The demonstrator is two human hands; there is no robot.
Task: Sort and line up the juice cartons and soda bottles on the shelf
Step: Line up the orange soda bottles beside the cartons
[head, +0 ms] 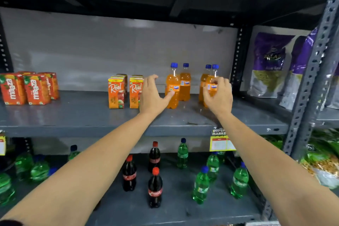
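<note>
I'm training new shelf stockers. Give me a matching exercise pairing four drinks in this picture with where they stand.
Column 1:
1. Maaza cartons
2. Real cartons
3. Fanta bottles
4. Coca-Cola bottles

Column 2:
A. lower shelf, middle
B. upper shelf, far left
C. upper shelf, at the hands
D. upper shelf, middle, just left of the left hand

Pairs: 1-B, 2-D, 3-C, 4-A

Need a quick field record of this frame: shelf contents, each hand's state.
middle shelf: Maaza cartons at left, Real cartons centre, four orange soda bottles at right
lower shelf: cola bottles and green bottles, scattered
left hand: open, thumb touching front-left orange bottle
right hand: wrapped around front-right orange bottle
neighbouring bay: purple pouches
</note>
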